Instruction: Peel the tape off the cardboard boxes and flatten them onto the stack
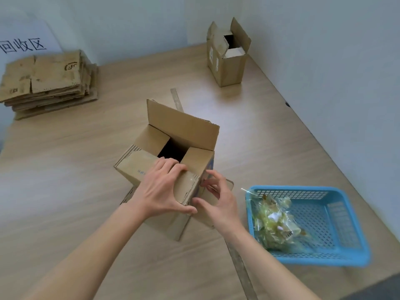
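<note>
Open box [173,161] at bench [65,169] centre, 5 o'clock of stack [47,83]: light, stiff, crushable; left hand [160,191] clamped over near flap, right hand [218,198] pinching slick tape at 3 o'clock corner.

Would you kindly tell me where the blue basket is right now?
The blue basket sits on the table at lower right in the head view, just right of the right hand, holding crumpled tape.
</note>
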Motion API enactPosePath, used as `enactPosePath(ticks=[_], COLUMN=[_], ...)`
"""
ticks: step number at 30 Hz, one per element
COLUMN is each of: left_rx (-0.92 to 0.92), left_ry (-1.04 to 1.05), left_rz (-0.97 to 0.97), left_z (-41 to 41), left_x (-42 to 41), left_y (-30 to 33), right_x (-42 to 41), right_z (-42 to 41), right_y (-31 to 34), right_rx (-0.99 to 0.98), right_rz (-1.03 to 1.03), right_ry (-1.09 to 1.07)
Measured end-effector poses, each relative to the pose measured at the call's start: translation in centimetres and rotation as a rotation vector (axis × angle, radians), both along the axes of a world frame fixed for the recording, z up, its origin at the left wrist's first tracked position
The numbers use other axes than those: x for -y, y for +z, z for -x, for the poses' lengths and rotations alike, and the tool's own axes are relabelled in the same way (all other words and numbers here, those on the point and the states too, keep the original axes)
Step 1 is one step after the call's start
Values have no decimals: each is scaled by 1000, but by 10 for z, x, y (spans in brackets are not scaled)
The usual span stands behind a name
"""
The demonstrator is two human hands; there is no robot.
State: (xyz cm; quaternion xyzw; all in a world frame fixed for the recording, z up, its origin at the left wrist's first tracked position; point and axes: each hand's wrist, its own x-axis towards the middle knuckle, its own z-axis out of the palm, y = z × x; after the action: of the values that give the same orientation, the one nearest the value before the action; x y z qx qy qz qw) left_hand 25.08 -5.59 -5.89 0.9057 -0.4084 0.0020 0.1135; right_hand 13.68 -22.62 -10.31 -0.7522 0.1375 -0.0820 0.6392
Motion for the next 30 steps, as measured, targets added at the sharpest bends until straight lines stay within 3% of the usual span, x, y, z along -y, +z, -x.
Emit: enactPosePath(ticks=[10,15,27,30], left_rx=[39,38,55,76], left_ry=[54,100,125,122], left_rz=[23,28,115,144], left_z=[6,9,12,12], left_x=[14,17,11,11], left_y=[-2,0,-11,-11], right_x=[4,5,0,5], right_z=[-4,-12,-15,-19], right_y=[-17,-5,-4,-5], right_rx=[38,51,138,120], right_rz=[133,-148,-172,-71], right_ry=[-24,-94,26,72])
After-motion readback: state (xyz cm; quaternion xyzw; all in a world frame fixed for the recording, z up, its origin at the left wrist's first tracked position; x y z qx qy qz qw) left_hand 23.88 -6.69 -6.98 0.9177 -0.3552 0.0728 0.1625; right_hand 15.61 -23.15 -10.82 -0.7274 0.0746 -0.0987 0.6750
